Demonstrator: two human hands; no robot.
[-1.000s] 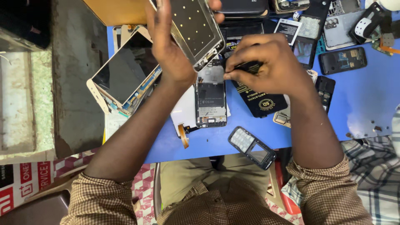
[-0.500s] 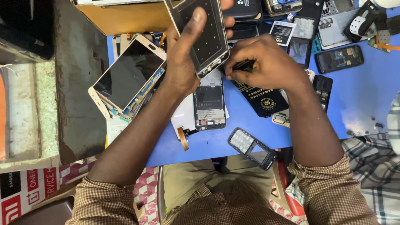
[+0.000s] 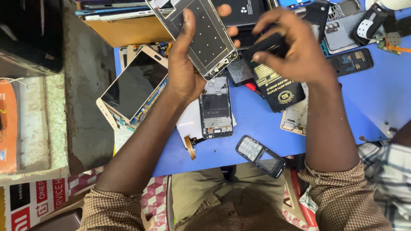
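Over blue table (image 3: 257,124), left hand (image 3: 184,70) holding one phone frame (image 3: 201,36), right hand (image 3: 295,47)

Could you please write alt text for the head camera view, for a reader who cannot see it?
A person's left hand holds up a silver phone frame while the right hand grips a black brush beside it, above a blue table. Below lie an opened phone, a gold-edged screen panel and a small keypad phone.
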